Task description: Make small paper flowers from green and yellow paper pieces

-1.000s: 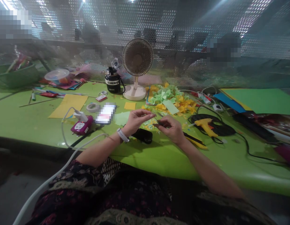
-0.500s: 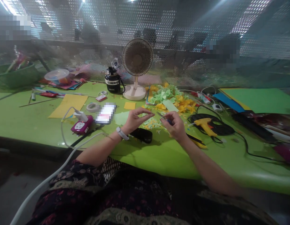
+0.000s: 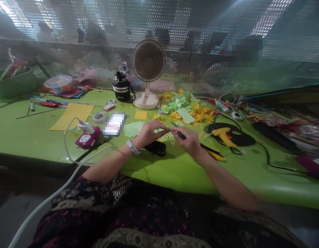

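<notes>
On the left of the frame, a big yellow sheet (image 3: 71, 117) lies flat on the green worktop (image 3: 27, 137). Below and right of it sits a purple plug box (image 3: 87, 138) with a white plug in it. Next come a roll of tape (image 3: 99, 117) and a bright phone (image 3: 114, 124).

Near the middle is your left hand (image 3: 150, 133). Its thumb and finger are pinched together on what looks like a tiny piece (image 3: 170, 130). It is too small to name. It sits right between your two hands, up off the worktop. A flat black thing (image 3: 157, 148) lies below that hand.

Just right of the middle, the fingers of your right hand (image 3: 189, 139) are curled around a small tool (image 3: 181, 136) with a dark blue handle. Above that hand is a heap of green and yellow paper shapes (image 3: 180, 102). Farther right lie a yellow and black cutter (image 3: 213, 151) and a yellow glue gun (image 3: 223, 135).

My guess is that you are in the fine part, working on the piece with both hands. The next move seems to need a soft, still pinch on the left and small, slow turns of the tool.
</notes>
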### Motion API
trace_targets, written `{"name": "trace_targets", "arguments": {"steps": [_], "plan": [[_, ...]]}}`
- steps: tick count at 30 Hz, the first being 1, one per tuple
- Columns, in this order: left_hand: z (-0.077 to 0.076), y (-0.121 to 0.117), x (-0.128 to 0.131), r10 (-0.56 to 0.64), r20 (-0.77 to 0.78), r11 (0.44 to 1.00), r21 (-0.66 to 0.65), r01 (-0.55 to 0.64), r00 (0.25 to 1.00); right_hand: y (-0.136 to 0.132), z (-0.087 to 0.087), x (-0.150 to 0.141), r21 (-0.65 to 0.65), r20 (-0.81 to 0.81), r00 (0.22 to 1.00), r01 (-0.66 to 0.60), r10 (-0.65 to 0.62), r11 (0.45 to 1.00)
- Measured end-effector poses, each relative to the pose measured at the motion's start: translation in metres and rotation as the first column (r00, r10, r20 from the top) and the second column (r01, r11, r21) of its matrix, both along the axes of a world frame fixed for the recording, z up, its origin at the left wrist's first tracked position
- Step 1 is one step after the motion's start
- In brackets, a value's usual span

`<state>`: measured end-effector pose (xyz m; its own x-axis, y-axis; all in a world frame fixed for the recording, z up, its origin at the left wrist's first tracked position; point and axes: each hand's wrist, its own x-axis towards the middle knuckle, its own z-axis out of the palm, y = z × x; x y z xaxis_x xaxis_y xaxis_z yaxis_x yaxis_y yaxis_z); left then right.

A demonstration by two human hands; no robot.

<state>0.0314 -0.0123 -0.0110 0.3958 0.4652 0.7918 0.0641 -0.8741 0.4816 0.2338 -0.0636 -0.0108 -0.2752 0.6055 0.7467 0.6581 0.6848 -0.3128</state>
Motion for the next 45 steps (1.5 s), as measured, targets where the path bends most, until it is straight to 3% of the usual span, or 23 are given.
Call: {"name": "trace_targets", "arguments": {"steps": [4,7,10,13,16,19,24,29,33,38,45], "plan": [[0.009,-0.008,-0.004,0.019,-0.018,0.986,-0.164,-0.022,1.000,-0.003,0.001,0.002,-0.067,-0.009,0.997,0.070,-0.071,0.995],[0.016,-0.012,-0.006,0.015,0.052,0.935,-0.354,0.004,0.999,-0.004,0.003,0.003,-0.120,-0.027,0.994,0.100,-0.104,0.988],[0.017,-0.012,-0.004,-0.086,0.163,0.799,-0.577,0.166,0.983,-0.003,0.003,0.004,-0.142,-0.028,0.996,0.079,-0.084,0.987],[0.015,-0.008,-0.001,-0.154,0.217,0.657,-0.706,0.264,0.964,-0.001,0.001,0.004,-0.137,0.000,0.999,0.045,-0.045,0.990],[0.014,-0.005,0.000,-0.179,0.216,0.566,-0.775,0.280,0.960,0.002,-0.002,0.006,-0.102,0.024,1.000,0.000,0.003,0.995],[0.013,-0.005,-0.001,-0.187,0.198,0.515,-0.814,0.268,0.962,0.005,-0.007,0.008,-0.070,0.035,0.999,-0.020,0.023,0.997],[0.013,-0.005,0.000,-0.150,0.223,0.476,-0.838,0.268,0.963,0.005,-0.009,0.004,-0.141,0.028,0.999,0.022,-0.018,0.990],[0.017,0.000,-0.004,-0.080,0.269,0.494,-0.826,0.272,0.960,0.002,0.001,0.000,-0.188,-0.040,0.991,0.119,-0.129,0.975],[0.024,0.007,-0.013,0.064,0.342,0.499,-0.824,0.267,0.937,0.010,0.000,0.006,-0.363,0.054,0.980,0.200,-0.194,0.910],[0.026,0.014,-0.020,0.142,0.343,0.476,-0.846,0.240,0.928,0.017,-0.009,0.011,-0.500,0.384,0.920,0.283,-0.083,0.819],[0.018,0.026,-0.024,0.177,0.347,0.462,-0.856,0.233,0.921,0.015,-0.008,0.010,-0.538,0.382,0.924,0.211,0.012,0.816]]}}
